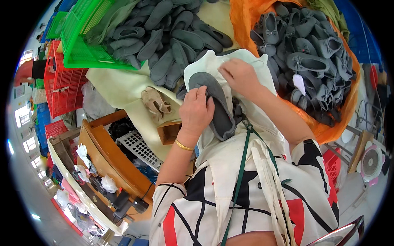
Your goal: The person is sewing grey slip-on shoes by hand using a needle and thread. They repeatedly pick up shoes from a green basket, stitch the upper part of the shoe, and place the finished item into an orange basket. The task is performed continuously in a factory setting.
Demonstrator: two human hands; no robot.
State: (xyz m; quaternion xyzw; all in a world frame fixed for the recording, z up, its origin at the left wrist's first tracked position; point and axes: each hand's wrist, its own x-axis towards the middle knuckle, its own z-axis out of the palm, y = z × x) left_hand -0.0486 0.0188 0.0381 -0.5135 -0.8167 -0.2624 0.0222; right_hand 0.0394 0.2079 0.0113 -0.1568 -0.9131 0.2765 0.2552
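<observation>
Against left fingers (201, 92), grey shoe (219, 110), right fingers (224, 71) near its toe

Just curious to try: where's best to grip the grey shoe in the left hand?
Probably the heel-end rim, from the person's right: the grey shoe is slanted, opening in view, its heel uncovered, while the left hand covers the left side toward the toe.

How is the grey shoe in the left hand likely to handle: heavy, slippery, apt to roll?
The grey shoe in the left hand is probably light, being slim and open-topped. Its matte, fabric-looking surface suggests it wouldn't be slippery. Its long, low shape should make it slide rather than roll.
</observation>
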